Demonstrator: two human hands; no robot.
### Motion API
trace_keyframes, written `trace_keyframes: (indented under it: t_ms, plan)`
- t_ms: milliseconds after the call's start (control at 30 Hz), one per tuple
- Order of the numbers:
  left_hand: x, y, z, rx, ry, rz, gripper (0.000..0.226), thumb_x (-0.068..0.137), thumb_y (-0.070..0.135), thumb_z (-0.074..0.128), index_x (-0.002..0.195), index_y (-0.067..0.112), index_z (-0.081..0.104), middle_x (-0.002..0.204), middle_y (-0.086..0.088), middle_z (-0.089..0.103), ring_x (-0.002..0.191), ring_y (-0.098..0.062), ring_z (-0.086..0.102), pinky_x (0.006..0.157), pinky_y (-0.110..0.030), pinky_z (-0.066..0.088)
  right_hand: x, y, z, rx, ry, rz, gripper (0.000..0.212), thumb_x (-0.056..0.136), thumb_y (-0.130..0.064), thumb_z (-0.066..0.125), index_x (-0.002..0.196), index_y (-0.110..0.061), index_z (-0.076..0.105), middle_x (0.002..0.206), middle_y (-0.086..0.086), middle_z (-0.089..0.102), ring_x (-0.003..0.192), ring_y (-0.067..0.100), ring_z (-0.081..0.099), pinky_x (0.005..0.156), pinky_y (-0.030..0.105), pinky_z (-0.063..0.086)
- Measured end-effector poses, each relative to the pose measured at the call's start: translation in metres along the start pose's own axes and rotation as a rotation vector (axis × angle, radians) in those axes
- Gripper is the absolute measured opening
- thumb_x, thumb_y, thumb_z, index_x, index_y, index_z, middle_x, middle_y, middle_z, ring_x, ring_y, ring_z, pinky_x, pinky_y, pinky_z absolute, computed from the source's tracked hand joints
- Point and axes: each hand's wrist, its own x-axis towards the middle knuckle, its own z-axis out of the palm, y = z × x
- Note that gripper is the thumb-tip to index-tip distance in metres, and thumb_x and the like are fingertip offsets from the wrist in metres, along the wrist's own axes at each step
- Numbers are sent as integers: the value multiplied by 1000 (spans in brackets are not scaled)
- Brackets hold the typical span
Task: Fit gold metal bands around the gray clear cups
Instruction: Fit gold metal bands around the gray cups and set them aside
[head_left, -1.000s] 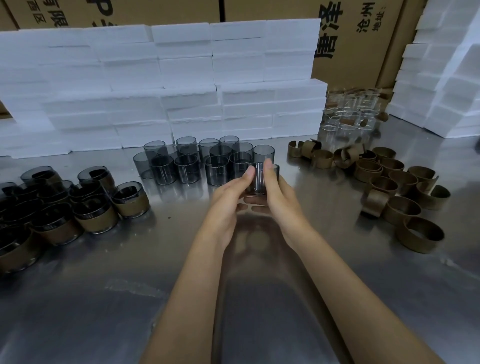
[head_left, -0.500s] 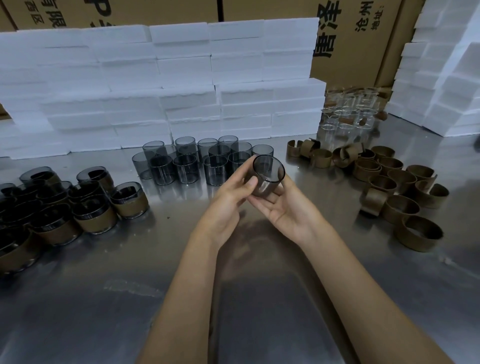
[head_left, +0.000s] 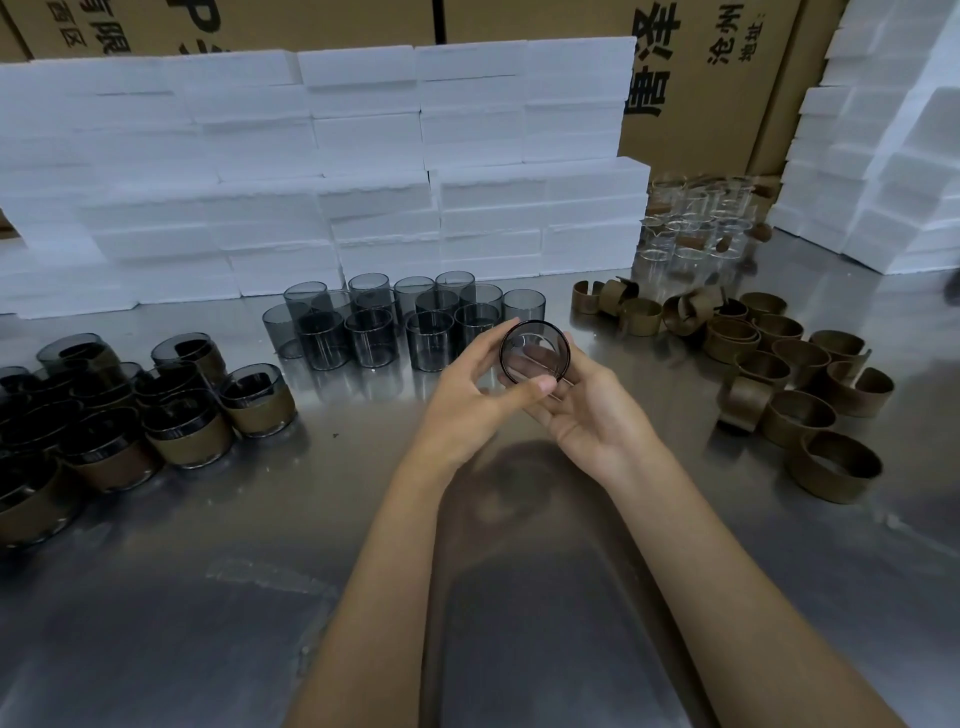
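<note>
The shiny steel surface lies bare across the lower half of the frame, open to a reach from either side. At mid left, a crowd of gray cups already wrapped in gold bands blocks the way. A cluster of plain gray clear cups stands at centre, loose gold metal bands scatter at right. Stacked white foam blocks wall off the back, with more at upper right.

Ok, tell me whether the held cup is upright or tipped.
Tipped: the gray cup in both hands shows its round mouth to the camera.
</note>
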Motion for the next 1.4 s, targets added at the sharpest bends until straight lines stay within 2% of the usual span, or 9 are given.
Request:
trace_keyframes:
  t_ms: [200, 333, 467, 667, 867, 1033, 1133, 1267, 1400]
  plan:
    - [-1, 4, 11, 28, 178, 53, 54, 71, 21, 93, 118, 23, 67, 107, 13, 74, 105, 5, 66, 87, -8, 48, -1, 3, 3, -47, -5, -7, 35, 103, -33, 55, 110, -2, 69, 101, 16, 77, 88, 20, 76, 76, 30, 63]
    - [-1, 5, 15, -19, 289, 45, 34, 78, 35, 87, 106, 21, 72, 99, 10, 77, 98, -1, 70, 87, -19, 55, 0, 6, 5, -110, -24, -37, 33, 104, -32, 54, 117, -4, 66, 98, 15, 74, 90, 22, 72, 91, 36, 59]
    - [0, 4, 14, -15, 313, 28, 8, 97, 33, 69, 97, 27, 73, 90, 18, 76, 91, 4, 69, 82, -12, 48, -1, 8, 6, -113, -11, -32, 35, 105, -30, 53, 121, -2, 64, 102, 20, 73, 98, 29, 71, 98, 41, 56]
    - [3, 4, 17, -40, 265, -78, 25, 108, 27, 47, 111, 28, 72, 83, 27, 74, 82, 14, 65, 73, -4, 47, 1, 7, 4, -62, 33, -13, 34, 105, -29, 53, 123, -2, 64, 103, 22, 74, 95, 29, 72, 89, 41, 59]
    - [2, 10, 21, -84, 198, -157, 40, 106, 20, 44, 144, 25, 58, 128, 11, 70, 125, -9, 61, 114, -28, 42, 2, 4, -1, 17, 30, 38, 31, 105, -27, 54, 120, -2, 66, 97, 18, 77, 85, 27, 76, 79, 38, 64]
    - [6, 5, 23, -27, 134, -152, 45, 100, 21, 50, 120, 59, 64, 115, 32, 68, 108, 16, 58, 87, -9, 42, 3, 3, -4, 40, 34, 56, 32, 103, -30, 56, 109, -1, 67, 93, 18, 77, 80, 26, 78, 69, 35, 65]
    - [1, -1, 24, 51, 89, -93, 67, 95, 20, 61, 155, 36, 38, 96, 44, 67, 95, 28, 56, 75, 5, 39, 4, 3, -5, 11, 46, 48, 30, 101, -31, 58, 103, -3, 69, 89, 13, 77, 77, 22, 77, 64, 32, 64]
    - [1, -6, 27, 155, 92, -19, 94, 87, 22, 75, 163, 30, 20, 111, 26, 71, 102, 16, 62, 85, -1, 41, 5, 4, -5, -61, 42, 17, 28, 102, -32, 56, 97, -8, 71, 78, 6, 77, 71, 16, 75, 84, 35, 62]
    - [0, -7, 29, 115, 137, 69, 93, 86, 28, 76, 161, 36, 22, 111, 47, 62, 109, 21, 58, 90, -1, 42, 1, 4, -4, -37, 9, 20, 33, 105, -33, 51, 88, -8, 66, 67, 4, 73, 61, 13, 73, 56, 26, 59]
